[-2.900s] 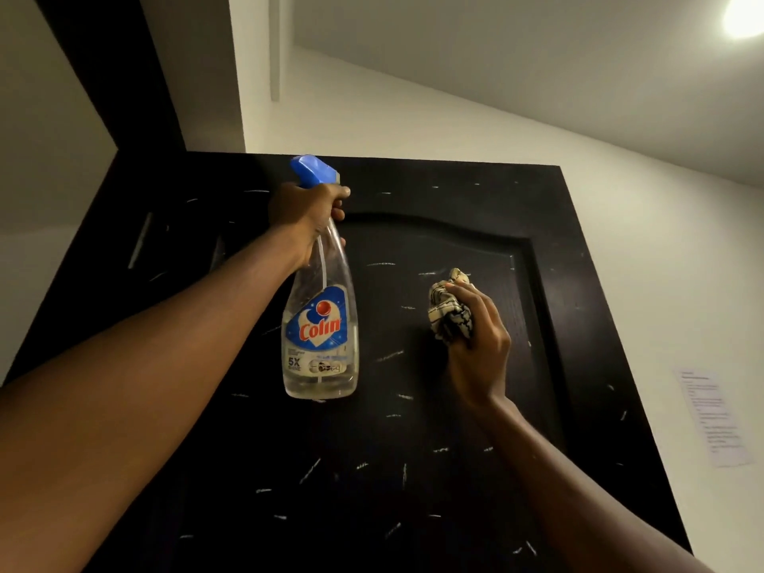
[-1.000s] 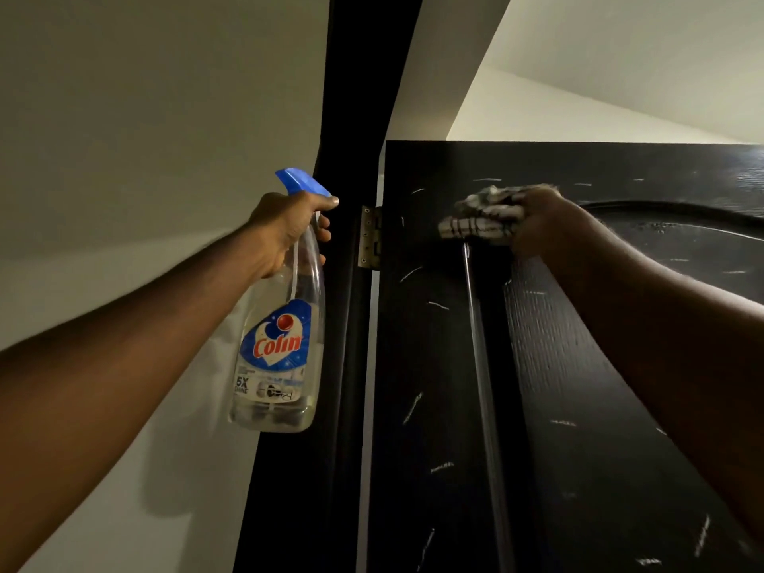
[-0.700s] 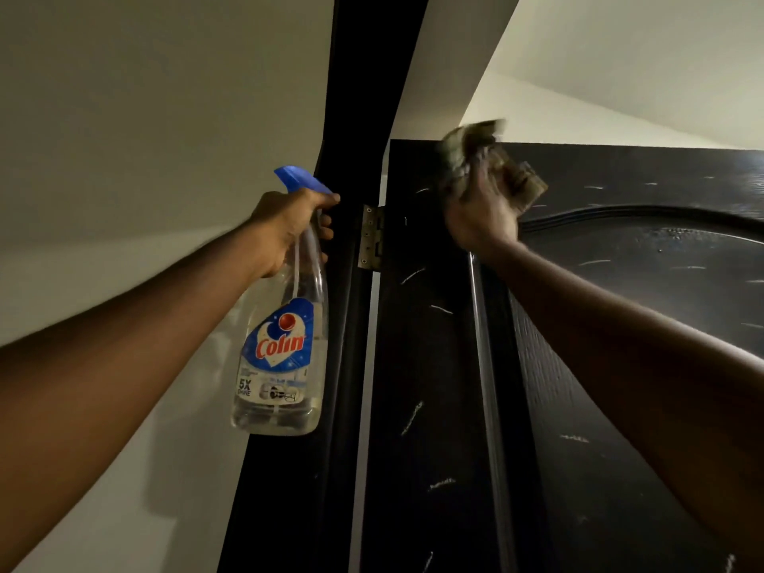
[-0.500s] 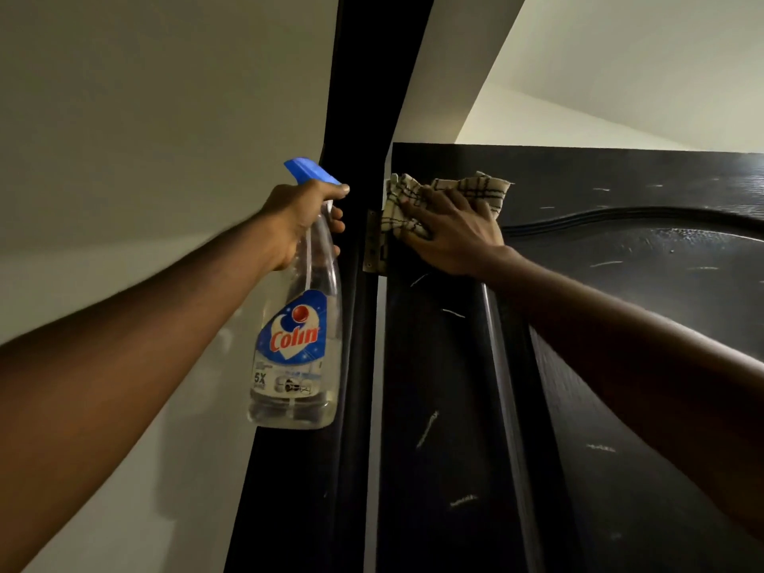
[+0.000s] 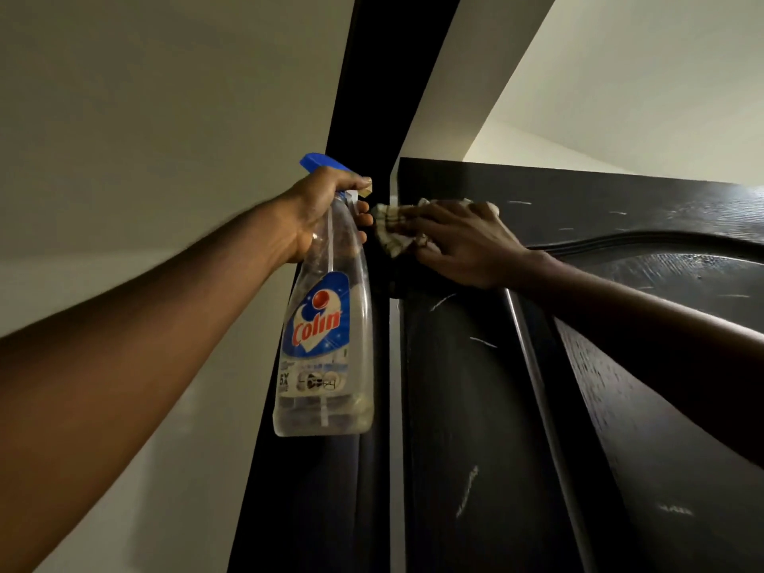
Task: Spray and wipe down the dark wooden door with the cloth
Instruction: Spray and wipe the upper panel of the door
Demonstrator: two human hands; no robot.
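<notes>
**Left hand**: curled tightly round the neck of the bottle, thumb laid over the top just below the blue spray head. Arm reaches up from the near left.

**Right hand**: fingers nearly straight and close together, pressing the cloth flat against the door. Fingertips point left; the forearm comes in from the near right.

**Cloth**: checked and bunched small. It sits at the door's upper left corner, on the hinge edge just below the top. Most of it is under the fingers, with a crumpled end sticking out left.

**Change from half a second ago**: the cloth was then spread wider under the hand and left the brass hinge partly showing. It now sits further left and covers the hinge. The left fingers, apart from the cloth before, now all but touch it.

**Bottle**: clear, with a blue-and-red label. Long axis is upright, base down, hanging from the grip in front of the dark frame, just left of the door edge. The head seems to face away from the camera; the exact direction is unclear.

**Door**: dark, upright, flecked with pale streaks, with an arched panel moulding to the right.

**Wall**: plain and pale, on the left.
</notes>
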